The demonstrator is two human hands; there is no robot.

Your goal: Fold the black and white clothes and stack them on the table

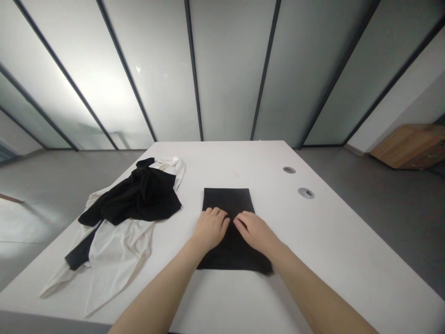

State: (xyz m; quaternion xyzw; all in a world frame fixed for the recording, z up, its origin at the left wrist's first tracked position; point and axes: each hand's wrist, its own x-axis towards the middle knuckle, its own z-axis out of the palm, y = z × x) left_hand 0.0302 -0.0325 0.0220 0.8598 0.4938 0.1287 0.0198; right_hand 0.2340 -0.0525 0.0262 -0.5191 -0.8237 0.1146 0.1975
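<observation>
Two bare forearms (156, 290) of yours come up from the bottom edge, head view. Your left hand (210, 227) and right hand (257, 232) both rest on one flat black cloth (227, 197), four-cornered, lying mid-table in front of you. Fingers on both hands bent, held close together, the two hands just apart; can't tell if either pinches fabric. One white table (333, 264) under it all. To your left, one heap: black garment (139, 199) on top, white fabric (118, 250) beneath, piece count unclear, one dark strip (81, 250) poking out. Two round grommets (306, 193) sit right. One wooden cabinet (406, 146), far right, on the floor.
</observation>
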